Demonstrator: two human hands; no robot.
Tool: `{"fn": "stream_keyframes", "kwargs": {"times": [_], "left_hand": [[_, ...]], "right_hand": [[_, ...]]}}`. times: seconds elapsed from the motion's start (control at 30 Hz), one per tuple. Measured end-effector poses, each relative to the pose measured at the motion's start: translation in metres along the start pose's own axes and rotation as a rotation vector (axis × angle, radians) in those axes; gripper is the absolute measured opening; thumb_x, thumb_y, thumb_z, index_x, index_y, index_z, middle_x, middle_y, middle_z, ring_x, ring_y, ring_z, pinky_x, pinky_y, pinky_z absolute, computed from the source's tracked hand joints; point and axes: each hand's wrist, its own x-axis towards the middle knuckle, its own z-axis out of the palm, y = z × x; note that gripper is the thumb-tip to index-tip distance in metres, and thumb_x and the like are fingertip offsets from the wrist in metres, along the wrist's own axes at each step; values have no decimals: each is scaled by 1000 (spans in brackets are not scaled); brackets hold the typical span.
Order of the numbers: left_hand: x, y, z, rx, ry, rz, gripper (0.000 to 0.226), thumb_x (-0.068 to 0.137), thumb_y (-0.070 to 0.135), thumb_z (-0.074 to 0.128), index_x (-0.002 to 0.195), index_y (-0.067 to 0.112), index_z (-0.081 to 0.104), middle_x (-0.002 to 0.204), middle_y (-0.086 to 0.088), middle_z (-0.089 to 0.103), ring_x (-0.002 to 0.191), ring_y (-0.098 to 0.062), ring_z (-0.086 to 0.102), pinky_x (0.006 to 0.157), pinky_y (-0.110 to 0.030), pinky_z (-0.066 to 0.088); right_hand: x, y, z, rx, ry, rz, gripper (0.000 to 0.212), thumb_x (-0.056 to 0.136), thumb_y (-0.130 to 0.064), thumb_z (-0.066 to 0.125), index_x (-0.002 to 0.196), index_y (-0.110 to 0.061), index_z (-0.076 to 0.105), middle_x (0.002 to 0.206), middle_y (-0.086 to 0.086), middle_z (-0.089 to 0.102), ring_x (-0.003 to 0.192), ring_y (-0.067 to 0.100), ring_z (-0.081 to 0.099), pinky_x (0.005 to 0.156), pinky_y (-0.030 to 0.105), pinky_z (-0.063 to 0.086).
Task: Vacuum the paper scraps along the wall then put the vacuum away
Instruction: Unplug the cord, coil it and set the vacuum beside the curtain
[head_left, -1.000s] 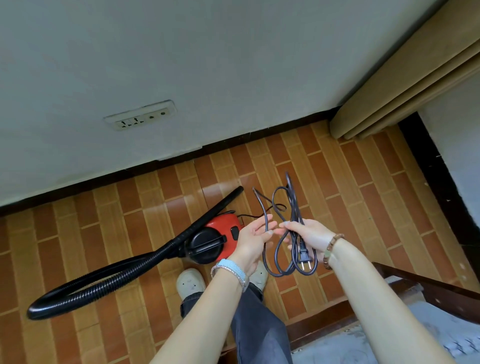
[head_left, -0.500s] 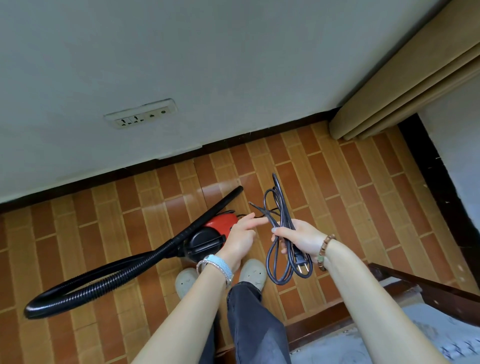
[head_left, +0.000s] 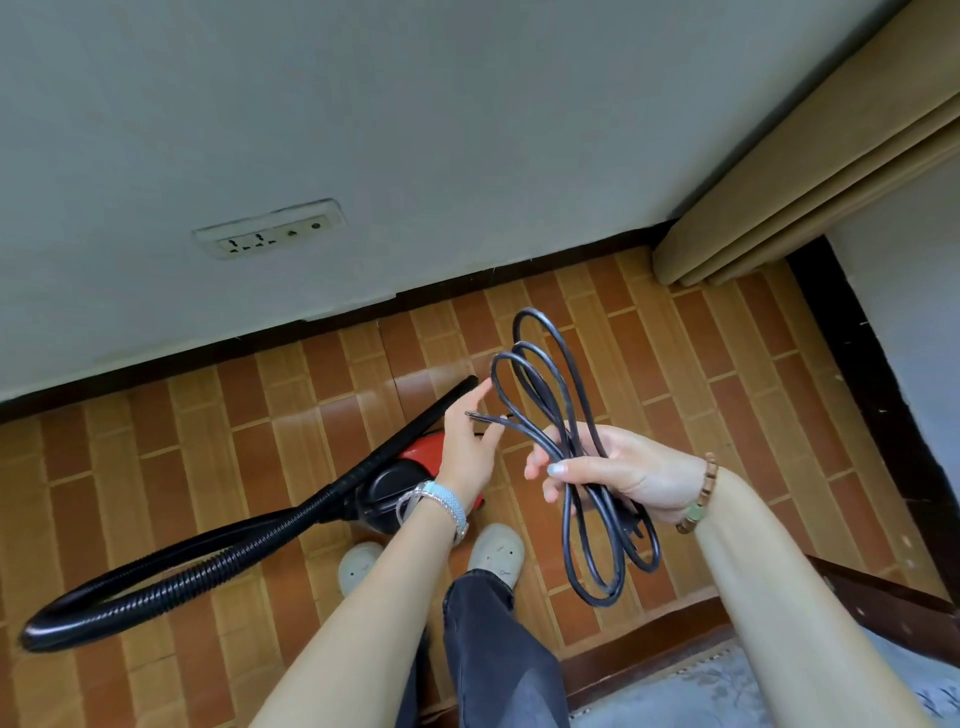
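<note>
A small red and black vacuum (head_left: 400, 483) sits on the tiled floor by my feet, its black corrugated hose (head_left: 171, 577) curving off to the left. My right hand (head_left: 618, 475) grips the coiled black power cord (head_left: 566, 415), with loops standing above and hanging below the fist. My left hand (head_left: 470, 441) is beside the coil with fingers apart, and a strand of the cord runs across its fingertips. I see no paper scraps on the floor.
A white wall (head_left: 415, 130) with a socket strip (head_left: 270, 236) and dark skirting is ahead. Beige curtains (head_left: 810, 171) hang at the right. A dark wooden bed edge (head_left: 883, 597) with patterned bedding sits at the lower right.
My right hand has lifted the coil higher and gathered more loops. My left hand has let go of the loop and opened beside it.
</note>
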Motion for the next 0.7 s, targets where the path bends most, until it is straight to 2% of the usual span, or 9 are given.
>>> {"fn": "stream_keyframes", "kwargs": {"times": [0.1,0.13,0.2,0.3,0.4,0.47,0.6,0.7], "left_hand": [[4,-4,1,19,-4,-88,23,100,24,46,110,26,68,121,6,65,116,-12,59,109,-43,42],[4,-6,0,-13,3,-133,23,100,25,45,104,24,68,112,3,69,107,-13,65,104,-43,46],[3,-9,-1,-124,32,-220,24,101,22,44,100,17,67,103,-4,72,92,-16,73,99,-43,52],[1,-15,-4,-211,94,-286,21,102,19,44,101,12,64,97,-9,74,82,-19,75,95,-40,54],[0,-24,-9,-336,124,-357,22,104,18,41,113,7,57,97,-9,74,80,-19,74,87,-34,57],[-2,-29,-14,-377,127,-377,27,105,19,38,117,5,58,97,-8,75,82,-18,75,83,-32,58],[-3,-36,-33,-492,125,-383,34,106,18,35,115,-1,60,92,-8,76,83,-19,75,77,-27,59],[-3,-44,-55,-541,181,-392,34,105,21,37,114,-2,60,97,-12,75,82,-21,75,76,-28,60]], "right_hand": [[1,3,-3,-57,68,-35,20,90,-21,62,105,-8,62,107,15,65,93,26,62,80,33,53],[5,6,-5,-84,129,-37,20,92,-18,60,108,-6,61,106,8,67,96,22,64,81,30,54],[17,17,-8,-149,237,-23,20,93,-16,57,112,-9,59,112,5,64,102,20,64,81,26,56],[43,38,-10,-368,329,12,22,95,-18,54,117,-16,53,115,0,61,108,18,59,85,21,50],[69,55,-2,-508,349,74,21,96,-19,52,116,-20,50,99,-9,58,94,13,56,70,13,40],[86,61,7,-544,355,90,24,96,-20,51,120,-18,47,102,-6,59,94,14,56,69,17,40],[121,62,24,-619,348,103,30,97,-20,49,126,-15,43,113,2,61,103,19,59,84,29,45],[143,55,38,-674,262,127,35,95,-20,52,128,-13,41,115,1,59,104,17,56,82,26,40]]}}
